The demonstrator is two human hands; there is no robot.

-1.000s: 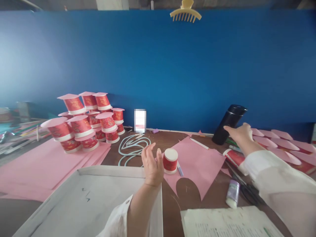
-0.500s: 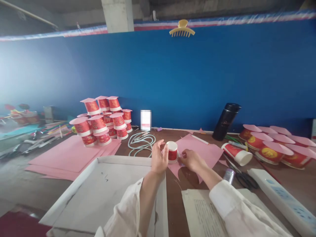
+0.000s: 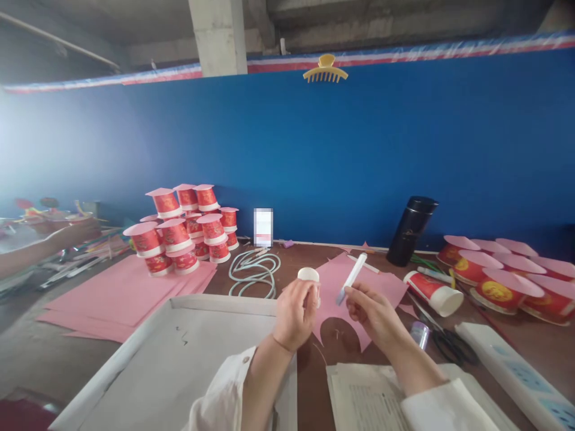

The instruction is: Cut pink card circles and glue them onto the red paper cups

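My left hand [image 3: 295, 316] is closed round a small red and white paper cup [image 3: 308, 275], whose white end faces up while the fingers hide most of its side. Pinched in my right hand [image 3: 369, 308] is a slim white pen [image 3: 351, 278] with a bluish lower end, tilted and apart from the cup. Beneath both hands lies a pink paper sheet [image 3: 390, 288] with round pieces cut out of its near edge. Another white pen [image 3: 369, 267] rests on the sheet's far part.
Red cups with pink paper tops [image 3: 173, 233] are stacked at left, by pink sheets [image 3: 117, 293]. More topped cups [image 3: 501, 290] stand at right, near a black flask [image 3: 411, 230], lying cups [image 3: 433, 293], scissors [image 3: 453, 347] and a power strip [image 3: 516, 365]. A shallow white box [image 3: 211, 359] is in front.
My right hand has drawn back from the cup and raised the pen, which now shows clearly. My left hand has turned over the cup and covers more of it. The view has tilted up slightly.
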